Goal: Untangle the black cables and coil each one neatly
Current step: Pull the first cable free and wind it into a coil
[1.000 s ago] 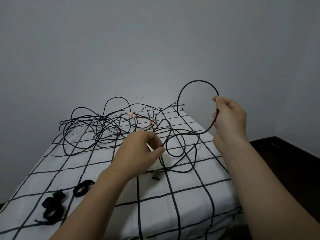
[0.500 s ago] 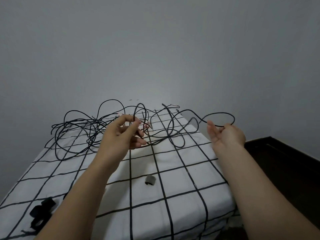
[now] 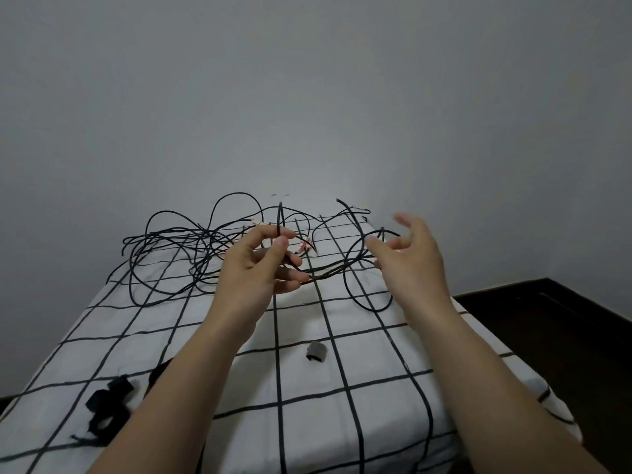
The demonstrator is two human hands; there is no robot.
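Observation:
A tangle of thin black cables [image 3: 171, 249] sprawls over the far half of the table, with loops rising at the back. My left hand [image 3: 260, 268] is raised mid-table, thumb and forefinger pinched on one strand of black cable that stands up above the fingers. My right hand [image 3: 407, 258] hovers to the right with fingers spread, beside a loose cable loop [image 3: 362, 271] and holding nothing. Small red-and-white tags [image 3: 305, 247] sit on the cables between the hands.
The table wears a white cloth with a black grid [image 3: 376, 388]. Black fabric straps [image 3: 107, 405] lie near left, a small grey strap loop [image 3: 316, 350] near centre. A grey wall stands behind; dark floor [image 3: 564, 323] lies beyond the right edge.
My right hand let go of the cable loop it held up, dropped and opened. My left hand rose from the table and moved away from me, pinching a strand.

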